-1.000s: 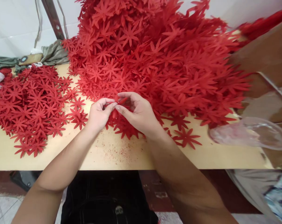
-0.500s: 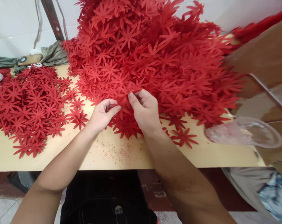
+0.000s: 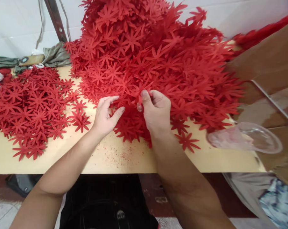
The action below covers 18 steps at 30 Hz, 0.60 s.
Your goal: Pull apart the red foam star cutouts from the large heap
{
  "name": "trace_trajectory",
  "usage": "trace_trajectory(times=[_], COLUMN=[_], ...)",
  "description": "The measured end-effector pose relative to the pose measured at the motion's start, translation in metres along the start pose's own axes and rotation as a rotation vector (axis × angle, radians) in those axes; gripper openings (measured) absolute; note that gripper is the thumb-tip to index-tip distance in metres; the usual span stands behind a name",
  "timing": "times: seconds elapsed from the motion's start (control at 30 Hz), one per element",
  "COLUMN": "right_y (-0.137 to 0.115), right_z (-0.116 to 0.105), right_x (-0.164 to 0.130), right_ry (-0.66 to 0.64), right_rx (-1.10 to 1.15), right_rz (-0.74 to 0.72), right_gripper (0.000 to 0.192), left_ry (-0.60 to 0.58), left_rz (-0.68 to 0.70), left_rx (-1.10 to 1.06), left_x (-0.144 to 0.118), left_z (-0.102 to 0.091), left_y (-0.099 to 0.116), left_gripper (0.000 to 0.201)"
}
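Observation:
A tall heap of red star-shaped fabric flower pieces (image 3: 131,39) covers the back and middle of the table. At its front edge my right hand (image 3: 155,109) is closed, thumb against fingers, pinching a red fabric flower piece (image 3: 140,95) that partly shows beside the thumb. My left hand (image 3: 107,116) is to the left of it, thumb and fingers apart, with nothing between them. Red pieces lie right behind its fingertips. A smaller, flatter pile of darker red flower pieces (image 3: 29,105) spreads over the left side of the table.
A clear plastic lid or tub (image 3: 265,138) with a crumpled bag lies at the right table edge, beside a cardboard box (image 3: 268,63). Grey-green cloth (image 3: 56,55) sits at the back left. Red crumbs dot the tabletop (image 3: 96,163) near its front edge.
My right hand has moved slightly right, away from the left, with the red piece in its pinch. The left hand's thumb and fingers have spread apart, letting go.

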State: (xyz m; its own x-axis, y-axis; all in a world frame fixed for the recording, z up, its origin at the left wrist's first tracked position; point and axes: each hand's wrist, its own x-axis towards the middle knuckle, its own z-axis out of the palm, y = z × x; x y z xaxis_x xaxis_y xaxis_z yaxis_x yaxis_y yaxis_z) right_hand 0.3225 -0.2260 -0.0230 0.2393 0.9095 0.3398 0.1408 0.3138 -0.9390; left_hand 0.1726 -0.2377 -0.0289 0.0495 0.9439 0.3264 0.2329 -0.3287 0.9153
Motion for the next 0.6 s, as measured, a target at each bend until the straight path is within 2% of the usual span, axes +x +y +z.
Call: trace_trajectory(times=[0.07,0.17,0.27,0.33,0.43,0.5,0.57,0.6], right_y=[-0.006,-0.013,-0.017,-0.016,-0.009,-0.003,0.0,-0.001], right_z=[0.002,0.005,0.005,0.0,-0.014,-0.029,-0.043,-0.049], right_x=[-0.005,-0.011,-0.012,-0.01,-0.001,0.005,0.01,0.011], right_ry=[-0.072,-0.204,-0.249,-0.174,0.076,0.215,0.232,0.228], right_rx=[-0.067,-0.115,-0.121,-0.132,-0.118,-0.154,-0.287,-0.364], right_rz=[-0.015,-0.067,-0.08,-0.063,-0.049,-0.074,-0.125,-0.162], right_gripper=[0.052,0.055,0.057,0.057,0.049,0.034,0.01,0.022], left_ry=[-0.057,-0.136,-0.129,-0.097,-0.023,0.001,-0.008,-0.029], left_rz=[-0.015,-0.117,-0.173,-0.219,-0.262,-0.205,-0.098,-0.047], left_rx=[-0.142,-0.373,-0.459,-0.455,-0.374,-0.264,-0.103,-0.015], left_x=[-0.001,-0.002,-0.002,-0.001,0.001,0.0,-0.003,-0.005], left_z=[0.001,0.003,0.006,0.007,0.006,0.005,0.005,0.005], left_y=[0.002,0.005,0.007,0.006,0.002,-0.001,-0.002,-0.001], left_gripper=[0.041,0.042,0.033,0.024,0.01,0.017,0.033,0.036])
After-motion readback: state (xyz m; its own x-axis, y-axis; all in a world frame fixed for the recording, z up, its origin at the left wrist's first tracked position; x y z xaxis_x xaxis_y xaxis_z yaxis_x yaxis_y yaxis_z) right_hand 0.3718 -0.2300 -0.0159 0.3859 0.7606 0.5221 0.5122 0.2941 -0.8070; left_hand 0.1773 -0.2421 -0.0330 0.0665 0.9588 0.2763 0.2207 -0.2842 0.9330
